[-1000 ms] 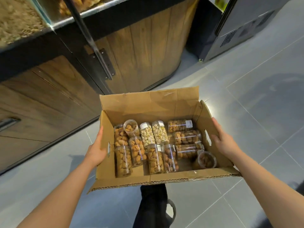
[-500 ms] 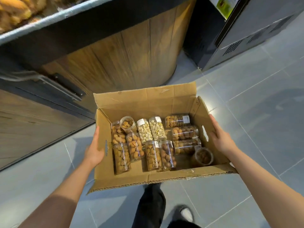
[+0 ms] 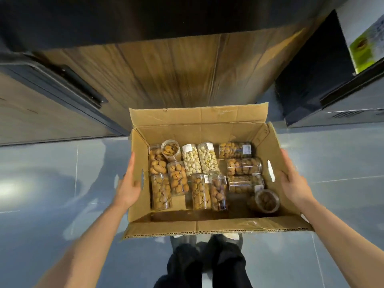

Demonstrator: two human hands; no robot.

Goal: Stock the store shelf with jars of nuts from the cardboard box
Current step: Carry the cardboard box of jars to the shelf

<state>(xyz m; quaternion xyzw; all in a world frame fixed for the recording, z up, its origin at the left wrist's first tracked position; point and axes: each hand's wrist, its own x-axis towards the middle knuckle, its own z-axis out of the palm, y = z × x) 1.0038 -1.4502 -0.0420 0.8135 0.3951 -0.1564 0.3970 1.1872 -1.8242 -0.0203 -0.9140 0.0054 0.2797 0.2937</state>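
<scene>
An open cardboard box [image 3: 199, 123] is carried in front of me above the floor, its flaps folded out. Inside lie several clear jars of nuts: two pale pistachio jars [image 3: 199, 160] in the middle, brown nut jars [image 3: 161, 192] at the left, and more brown jars [image 3: 243, 167] lying sideways at the right. My left hand [image 3: 128, 187] presses flat on the box's left wall by the handle slot. My right hand [image 3: 292, 181] grips the right wall beside its slot.
A wooden counter front [image 3: 170, 73] with a dark top stands directly ahead. A dark cabinet with a metal bar [image 3: 70, 88] is at the left, a dark fridge-like unit [image 3: 342, 100] at the right. Grey floor tiles [image 3: 52, 179] surround my legs [image 3: 205, 265].
The view has swung left to face the wooden counter squarely, and the box sits centred. Both hands keep the same hold on the box sides.
</scene>
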